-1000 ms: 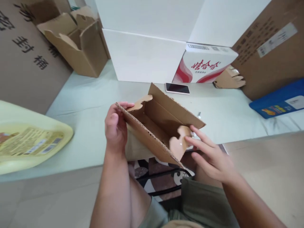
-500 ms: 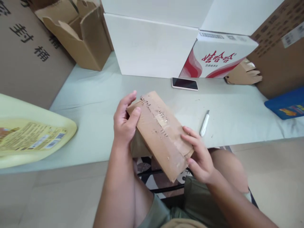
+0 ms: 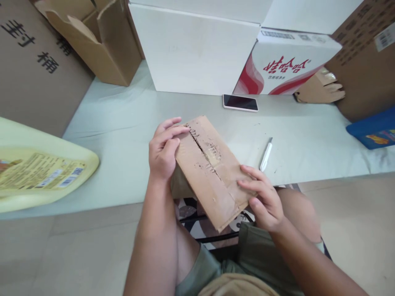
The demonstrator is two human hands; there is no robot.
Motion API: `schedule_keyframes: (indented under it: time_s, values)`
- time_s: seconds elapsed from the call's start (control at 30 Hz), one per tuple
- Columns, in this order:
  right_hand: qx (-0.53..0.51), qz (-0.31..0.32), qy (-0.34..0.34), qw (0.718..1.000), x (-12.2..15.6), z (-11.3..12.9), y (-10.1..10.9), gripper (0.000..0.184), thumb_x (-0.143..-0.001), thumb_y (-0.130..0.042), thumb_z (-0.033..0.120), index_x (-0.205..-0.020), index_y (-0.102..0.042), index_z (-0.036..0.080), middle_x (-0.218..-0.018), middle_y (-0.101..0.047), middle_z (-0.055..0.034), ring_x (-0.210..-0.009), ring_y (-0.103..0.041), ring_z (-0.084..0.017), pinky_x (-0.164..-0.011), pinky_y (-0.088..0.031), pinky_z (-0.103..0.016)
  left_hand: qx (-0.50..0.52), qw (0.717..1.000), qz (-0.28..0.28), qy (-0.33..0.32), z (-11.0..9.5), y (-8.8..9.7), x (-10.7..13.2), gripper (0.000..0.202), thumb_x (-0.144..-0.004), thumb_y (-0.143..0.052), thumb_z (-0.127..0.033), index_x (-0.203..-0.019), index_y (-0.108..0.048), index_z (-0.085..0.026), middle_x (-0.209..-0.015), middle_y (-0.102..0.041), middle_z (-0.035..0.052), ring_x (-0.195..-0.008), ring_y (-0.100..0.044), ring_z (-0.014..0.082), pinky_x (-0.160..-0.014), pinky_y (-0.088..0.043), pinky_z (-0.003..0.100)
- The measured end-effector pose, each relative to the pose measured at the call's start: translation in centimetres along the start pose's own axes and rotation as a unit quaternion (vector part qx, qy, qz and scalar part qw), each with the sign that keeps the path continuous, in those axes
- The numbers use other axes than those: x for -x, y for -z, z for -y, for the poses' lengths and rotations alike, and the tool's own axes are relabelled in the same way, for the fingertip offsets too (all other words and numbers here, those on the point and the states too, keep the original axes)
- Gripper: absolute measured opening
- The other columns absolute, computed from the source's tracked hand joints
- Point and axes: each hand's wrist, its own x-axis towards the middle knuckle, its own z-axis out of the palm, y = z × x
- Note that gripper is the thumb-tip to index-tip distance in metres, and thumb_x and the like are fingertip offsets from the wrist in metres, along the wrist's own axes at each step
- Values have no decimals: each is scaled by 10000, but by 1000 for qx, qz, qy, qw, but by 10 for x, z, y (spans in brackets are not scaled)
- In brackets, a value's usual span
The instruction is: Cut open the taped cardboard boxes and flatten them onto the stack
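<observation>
Between my two hands is a small brown cardboard box, tilted over the table's front edge and my lap. Its taped top seam is torn, and a dark slit shows along part of it. My left hand grips the box's far left corner, with fingers on the top near the seam and the thumb at the edge. Around the near right end, my right hand has its fingers on the top and its thumb by the edge. A white utility knife lies on the table just beyond my right hand.
A smartphone lies before large white boxes and a red-and-white carton. An open cardboard box stands back left. Nearer left is a yellow jug-like container; a blue package sits at right.
The slit along the box's seam looks wider and darker now. My left fingers have moved onto the top by the seam, and the box has turned slightly. The view has shifted a little.
</observation>
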Motion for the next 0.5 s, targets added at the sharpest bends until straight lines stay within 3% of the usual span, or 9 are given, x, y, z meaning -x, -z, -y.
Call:
schedule_keyframes:
  time_s: [0.2,0.37,0.5]
  values:
    - [-45,32,8,998,2,-4,2,416,-954,-727,551,-1259,-729,267,-1475,-661,-182,-1341,-701,-352,-1087,-625,-497,0,1000,10,-6,-9,6,-1,355,-680,-610,-133,-859,-877,-283,-1028,-799,39,-1087,-720,292,-1109,-556,499]
    - [-116,76,20,990,1,-8,1,527,-894,-833,541,-1353,-694,321,-1673,-518,-148,-1482,-598,-317,-1177,-559,-463,21,999,44,6,-10,10,0,369,-685,-608,-157,-876,-896,-288,-1073,-840,33,-1135,-747,311,-1137,-553,534]
    - [-115,74,9,991,1,-8,-1,512,-877,-848,531,-1321,-720,310,-1671,-518,-158,-1476,-601,-316,-1145,-585,-452,34,999,31,21,-11,7,0,345,-689,-612,-164,-846,-891,-291,-1040,-851,16,-1156,-753,319,-1177,-529,560]
